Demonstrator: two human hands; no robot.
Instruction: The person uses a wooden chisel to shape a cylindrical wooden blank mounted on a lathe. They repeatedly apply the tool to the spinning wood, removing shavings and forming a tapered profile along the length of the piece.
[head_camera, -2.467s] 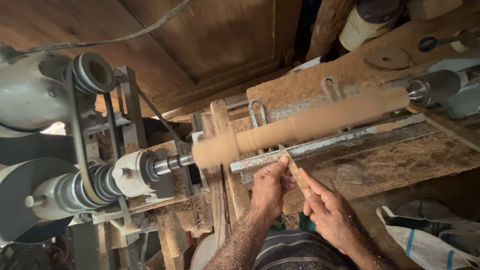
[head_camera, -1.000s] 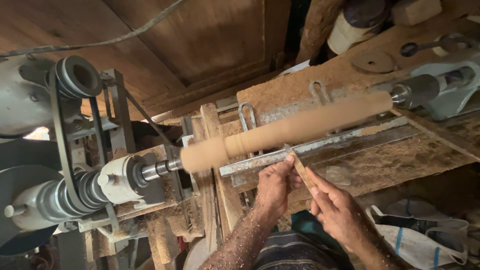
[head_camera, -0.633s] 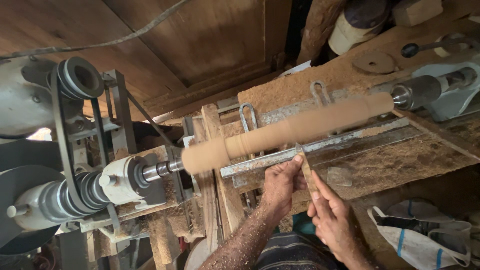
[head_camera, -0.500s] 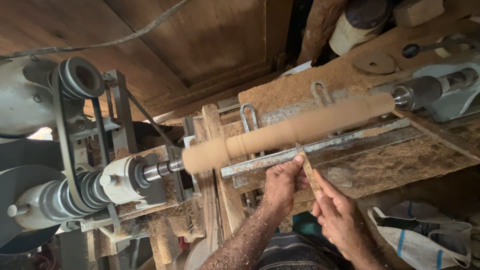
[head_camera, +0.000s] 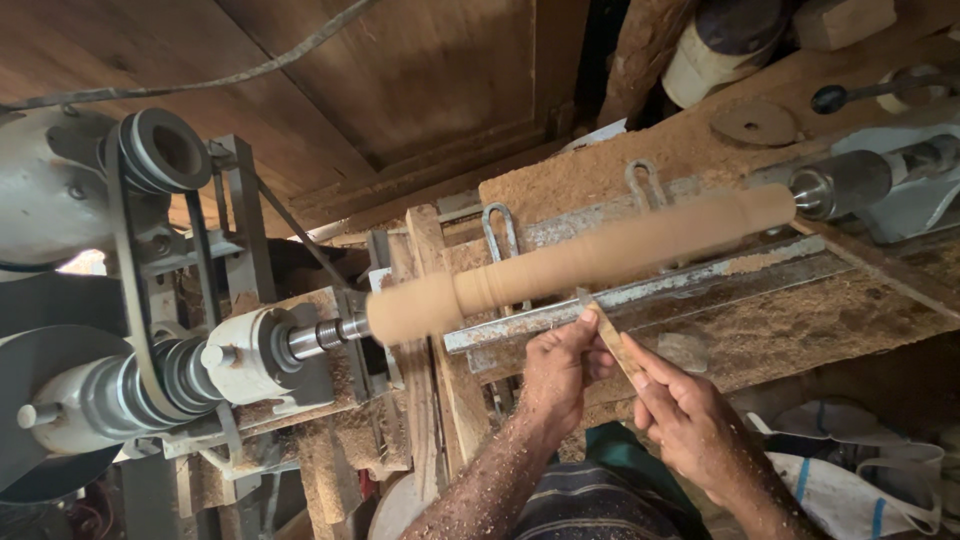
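Both grips closed on a flat chisel (head_camera: 612, 338), left hand (head_camera: 556, 372) nearer its tip, aimed toward eleven o'clock at the wooden spindle (head_camera: 580, 262) lying eight-to-two across the lathe; right hand (head_camera: 690, 428) at the handle.

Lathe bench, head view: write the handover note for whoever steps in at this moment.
Left hand: fingers pinch the chisel near its tip, pressed on the metal tool rest.
Right hand: grips the chisel's handle end lower down.
Wooden spindle: mounted between the drive end and the tailstock, blurred, so apparently turning.
Done: spindle is round along its length, with a thicker left end and grooves beside it.
Left: chisel tip sits just under the spindle near its middle; whether it touches cannot be told. Sawdust covers the bench.
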